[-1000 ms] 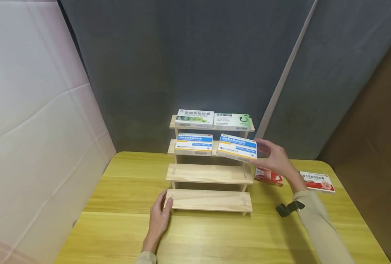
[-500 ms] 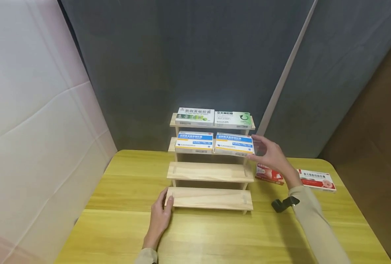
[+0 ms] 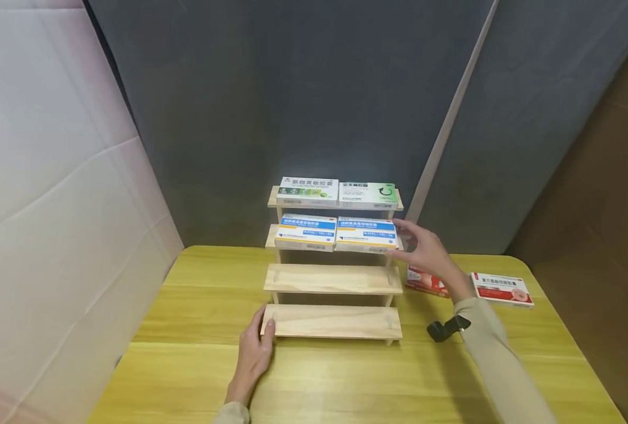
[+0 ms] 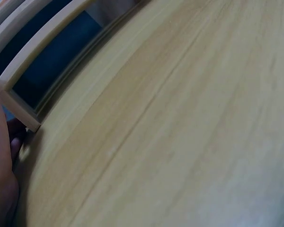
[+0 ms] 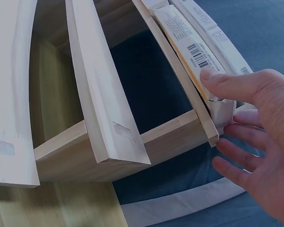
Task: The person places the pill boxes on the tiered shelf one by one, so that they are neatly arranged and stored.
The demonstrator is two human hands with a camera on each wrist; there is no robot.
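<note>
A four-step wooden display stand point(image 3: 332, 280) stands on the table. My left hand point(image 3: 254, 348) grips the left end of its lowest step, thumb on top; in the left wrist view that hand shows only at the edge. On the second step from the top, two white-and-blue medicine boxes lie side by side. My right hand point(image 3: 425, 250) holds the right-hand medicine box point(image 3: 365, 234) by its right end. In the right wrist view the thumb point(image 5: 217, 85) presses its front side near the corner, with the other fingers around the end. The left-hand medicine box point(image 3: 305, 232) lies beside it.
On the top step lie a white-and-green medicine box point(image 3: 307, 191) and a paler green one point(image 3: 368, 195). Two red-and-white boxes, one partly behind the right hand point(image 3: 425, 281) and another point(image 3: 501, 290), lie on the table point(image 3: 186, 377) right of the stand. Grey cloth hangs behind.
The right hand has brought its medicine box down and left, from tilted to level on the second step beside the other. The left hand stays on the lowest step.
</note>
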